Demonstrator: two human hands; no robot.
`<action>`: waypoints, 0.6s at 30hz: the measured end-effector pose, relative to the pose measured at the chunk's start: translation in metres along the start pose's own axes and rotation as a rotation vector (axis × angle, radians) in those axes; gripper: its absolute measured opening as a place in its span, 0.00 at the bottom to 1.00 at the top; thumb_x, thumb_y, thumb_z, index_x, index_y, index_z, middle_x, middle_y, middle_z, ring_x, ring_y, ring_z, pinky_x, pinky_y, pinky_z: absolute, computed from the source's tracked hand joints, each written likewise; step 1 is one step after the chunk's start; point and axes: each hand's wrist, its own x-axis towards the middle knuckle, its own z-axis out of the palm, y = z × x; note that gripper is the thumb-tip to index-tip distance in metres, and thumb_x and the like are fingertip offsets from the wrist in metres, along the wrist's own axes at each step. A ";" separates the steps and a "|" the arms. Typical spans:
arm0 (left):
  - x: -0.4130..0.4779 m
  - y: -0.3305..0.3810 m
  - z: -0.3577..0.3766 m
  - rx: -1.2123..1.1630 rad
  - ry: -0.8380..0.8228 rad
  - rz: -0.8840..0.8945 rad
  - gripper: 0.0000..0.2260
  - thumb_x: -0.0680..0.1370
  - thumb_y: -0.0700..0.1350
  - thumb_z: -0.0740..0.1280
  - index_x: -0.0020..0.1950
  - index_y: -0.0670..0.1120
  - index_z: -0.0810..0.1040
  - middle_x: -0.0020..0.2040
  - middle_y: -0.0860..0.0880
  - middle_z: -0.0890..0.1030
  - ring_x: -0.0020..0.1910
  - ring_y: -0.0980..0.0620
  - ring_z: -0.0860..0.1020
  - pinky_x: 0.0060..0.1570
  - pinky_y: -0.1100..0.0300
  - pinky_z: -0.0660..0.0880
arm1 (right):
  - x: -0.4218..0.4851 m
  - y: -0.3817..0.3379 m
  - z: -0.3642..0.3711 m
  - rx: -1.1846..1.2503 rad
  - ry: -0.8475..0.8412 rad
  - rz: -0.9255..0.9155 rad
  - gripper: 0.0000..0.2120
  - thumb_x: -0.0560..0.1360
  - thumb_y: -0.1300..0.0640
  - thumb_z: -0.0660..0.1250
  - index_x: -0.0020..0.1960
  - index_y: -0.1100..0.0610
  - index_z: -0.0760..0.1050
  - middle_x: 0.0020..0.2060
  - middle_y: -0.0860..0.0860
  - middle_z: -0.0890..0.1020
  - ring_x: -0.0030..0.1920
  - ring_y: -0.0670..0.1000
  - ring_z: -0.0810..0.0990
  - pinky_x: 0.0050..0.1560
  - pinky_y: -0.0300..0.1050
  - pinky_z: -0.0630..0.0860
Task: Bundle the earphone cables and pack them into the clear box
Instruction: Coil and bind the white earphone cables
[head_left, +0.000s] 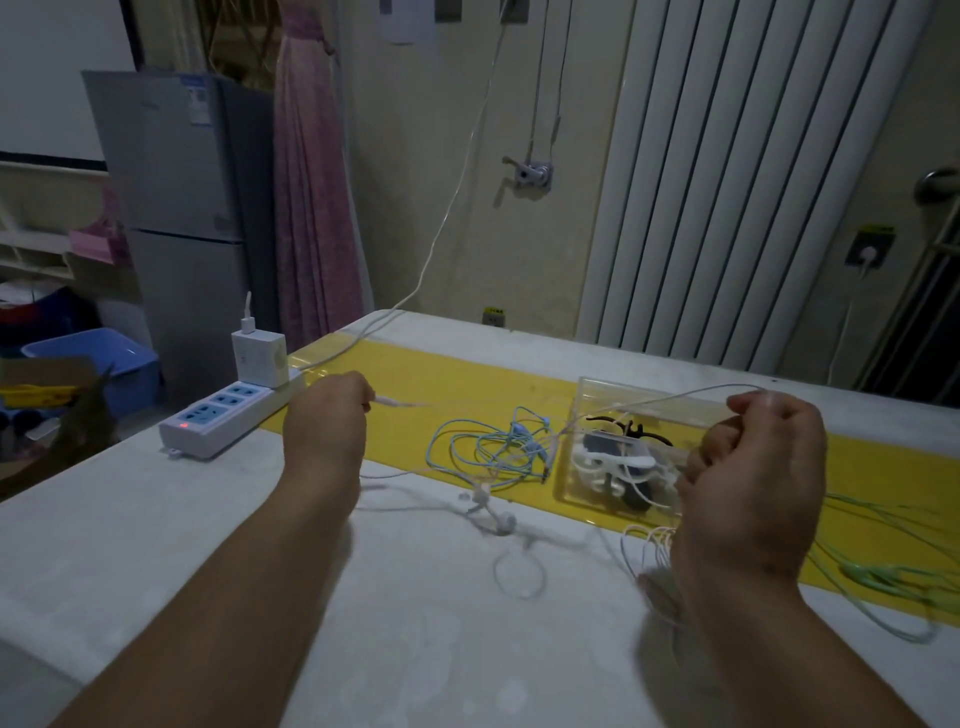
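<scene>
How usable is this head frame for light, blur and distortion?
Head view: dim, yellowish light; the white cable between left hand and right hand is thin and faint; the clear box walls barely show; the wide lens slants the radiator.

A power strip (218, 421) lies at the counter's (415, 649) left edge, with a charger (258, 358) plugged into its far end. A mat (467, 374) runs across the counter. On it sits the box (623, 387), with bundled earphones (618, 462) inside. A tangled cable (488, 447) lies just left of the box and a trailing cable (883, 577) to its right. The left hand (324, 415) is beside the power strip and the right hand (753, 478) in front of the box. A stretched cable (675, 396) runs between the 2 hands, over the box. A radiator (753, 182) stands behind the counter.
</scene>
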 end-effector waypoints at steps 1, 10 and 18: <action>0.002 -0.001 -0.001 0.134 -0.005 0.033 0.06 0.69 0.43 0.62 0.39 0.42 0.76 0.32 0.45 0.72 0.31 0.51 0.68 0.33 0.57 0.65 | 0.000 -0.001 0.000 0.011 -0.004 -0.023 0.12 0.79 0.53 0.54 0.39 0.47 0.70 0.27 0.47 0.65 0.28 0.47 0.61 0.28 0.43 0.58; -0.016 -0.006 0.005 1.153 -0.219 0.292 0.07 0.68 0.49 0.62 0.37 0.46 0.76 0.37 0.49 0.78 0.39 0.47 0.75 0.39 0.57 0.67 | -0.002 -0.001 0.002 0.002 -0.083 -0.109 0.11 0.79 0.50 0.54 0.40 0.47 0.70 0.27 0.48 0.65 0.27 0.47 0.62 0.27 0.43 0.58; -0.025 -0.012 0.016 0.658 -0.571 0.621 0.18 0.65 0.45 0.64 0.54 0.53 0.80 0.50 0.55 0.78 0.51 0.58 0.75 0.51 0.62 0.70 | -0.010 0.005 0.005 -0.095 -0.191 -0.122 0.10 0.77 0.47 0.55 0.40 0.48 0.71 0.25 0.45 0.67 0.26 0.45 0.63 0.26 0.41 0.61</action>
